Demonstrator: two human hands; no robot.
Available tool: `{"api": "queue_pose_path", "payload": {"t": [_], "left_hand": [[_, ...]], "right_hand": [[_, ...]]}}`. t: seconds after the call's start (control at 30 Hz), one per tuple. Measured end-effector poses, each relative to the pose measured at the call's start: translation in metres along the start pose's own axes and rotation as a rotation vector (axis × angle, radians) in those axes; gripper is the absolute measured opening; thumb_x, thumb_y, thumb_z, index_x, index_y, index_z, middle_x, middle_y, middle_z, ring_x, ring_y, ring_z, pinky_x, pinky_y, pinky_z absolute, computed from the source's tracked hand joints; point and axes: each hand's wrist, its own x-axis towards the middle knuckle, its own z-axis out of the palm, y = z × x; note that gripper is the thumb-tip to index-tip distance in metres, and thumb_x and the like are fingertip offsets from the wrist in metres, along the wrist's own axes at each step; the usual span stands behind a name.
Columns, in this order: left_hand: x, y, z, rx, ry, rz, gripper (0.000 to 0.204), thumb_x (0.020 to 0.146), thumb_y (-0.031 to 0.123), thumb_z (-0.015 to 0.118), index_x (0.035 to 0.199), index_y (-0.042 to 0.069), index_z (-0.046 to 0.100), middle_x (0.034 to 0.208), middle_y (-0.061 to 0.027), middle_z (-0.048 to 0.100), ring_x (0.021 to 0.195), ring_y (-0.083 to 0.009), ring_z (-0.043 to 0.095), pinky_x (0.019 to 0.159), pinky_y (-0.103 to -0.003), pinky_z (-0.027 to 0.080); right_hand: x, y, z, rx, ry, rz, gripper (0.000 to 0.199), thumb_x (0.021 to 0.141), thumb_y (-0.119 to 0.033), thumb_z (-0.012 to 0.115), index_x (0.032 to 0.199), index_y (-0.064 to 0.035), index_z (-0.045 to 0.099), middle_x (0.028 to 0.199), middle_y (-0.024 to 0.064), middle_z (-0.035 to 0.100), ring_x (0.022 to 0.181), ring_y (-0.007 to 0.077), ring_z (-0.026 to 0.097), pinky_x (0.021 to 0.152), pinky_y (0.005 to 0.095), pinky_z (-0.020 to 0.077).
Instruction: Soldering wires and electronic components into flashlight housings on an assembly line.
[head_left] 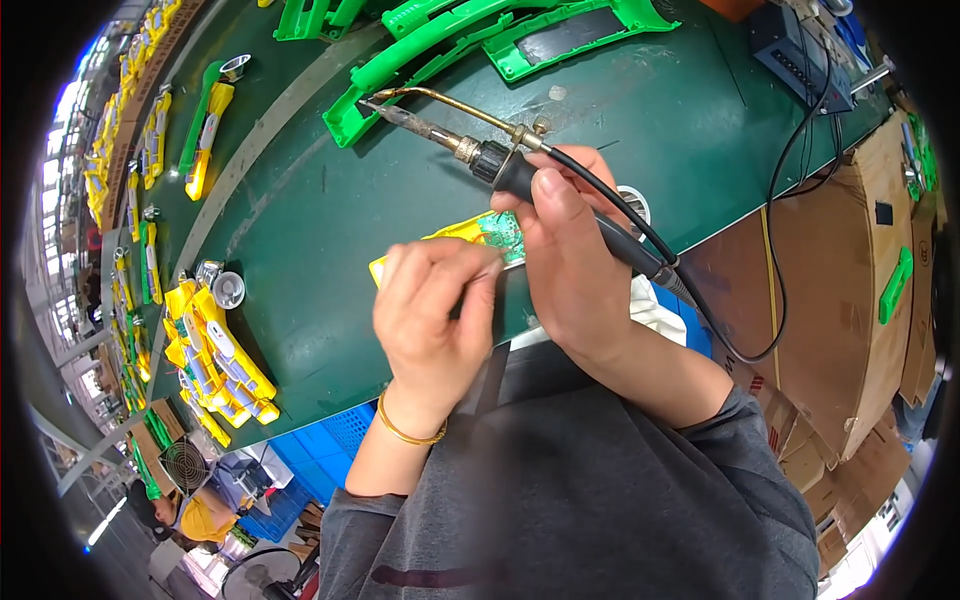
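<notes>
My right hand (575, 265) is wrapped around a soldering iron (515, 175), its tip pointing up and left over a green plastic shell (345, 122). A thin brass solder-feed tube (455, 103) is clamped along the iron and ends near its tip. Below the iron lies a yellow plastic housing (455, 231) with a small green circuit board (500, 230) in it. My left hand (430, 310) is closed, thumb and fingers pinched at the board's near edge; what they hold is hidden. Behind my right hand, a round silvery reflector (636, 207) shows in part.
More green shells (580, 40) lie along the far side of the green table (310, 330). Yellow housings (215, 355) are piled at the left. A blue control box (795, 60) stands at the far right, and the iron's black cable (770, 340) loops past cardboard boxes (820, 270).
</notes>
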Motion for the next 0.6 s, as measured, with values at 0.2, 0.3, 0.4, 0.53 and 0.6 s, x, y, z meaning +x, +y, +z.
{"api": "queue_pose_path", "payload": {"t": [0.2,0.3,0.4,0.53,0.6], "left_hand": [[0.001,0.009,-0.004,0.018,-0.049,-0.243,0.012,0.07,-0.008,0.065,0.079,-0.002,0.063,0.097,-0.0122,0.052,0.067,-0.017,0.057,0.055,-0.026,0.047],[0.007,0.007,-0.004,-0.033,-0.114,-0.273,0.011,0.07,-0.008,0.065,0.078,-0.002,0.063,0.094,-0.0108,0.053,0.065,-0.0145,0.057,0.054,-0.024,0.048],[0.007,0.005,-0.006,-0.051,-0.12,-0.299,0.007,0.074,-0.004,0.068,0.079,-0.001,0.064,0.093,-0.0059,0.055,0.06,-0.0052,0.05,0.051,-0.018,0.041],[0.008,0.005,-0.006,-0.057,-0.123,-0.301,0.007,0.073,-0.004,0.067,0.079,-0.001,0.064,0.091,-0.0053,0.055,0.059,-0.0046,0.049,0.051,-0.017,0.041],[0.01,0.005,-0.006,-0.031,-0.143,-0.307,0.007,0.072,-0.003,0.067,0.078,-0.001,0.064,0.09,-0.0048,0.056,0.058,-0.0042,0.048,0.051,-0.018,0.041]], "right_hand": [[-0.015,-0.017,-0.017,-0.127,-0.109,-0.05,0.019,0.092,-0.014,0.051,0.106,-0.0016,0.048,0.094,0.0078,0.054,0.083,0.0184,0.056,0.076,0.0327,0.0483],[-0.025,-0.043,-0.031,-0.244,-0.117,-0.085,0.02,0.086,-0.011,0.058,0.102,-0.0017,0.049,0.092,0.0079,0.055,0.077,0.0141,0.055,0.069,0.0277,0.0465],[-0.033,-0.059,-0.058,-0.471,-0.148,-0.101,0.021,0.08,-0.007,0.063,0.096,-0.0017,0.05,0.088,0.0073,0.056,0.074,0.0102,0.054,0.066,0.024,0.0437],[-0.048,-0.07,-0.078,-0.819,-0.158,-0.11,0.022,0.075,-0.005,0.067,0.089,-0.0011,0.051,0.081,0.0089,0.057,0.069,0.0124,0.053,0.062,0.0238,0.0428],[-0.051,-0.068,-0.078,-0.855,-0.192,-0.119,0.025,0.072,-0.004,0.069,0.089,-0.0006,0.052,0.08,0.0094,0.057,0.066,0.0135,0.053,0.06,0.0236,0.0426]]}}
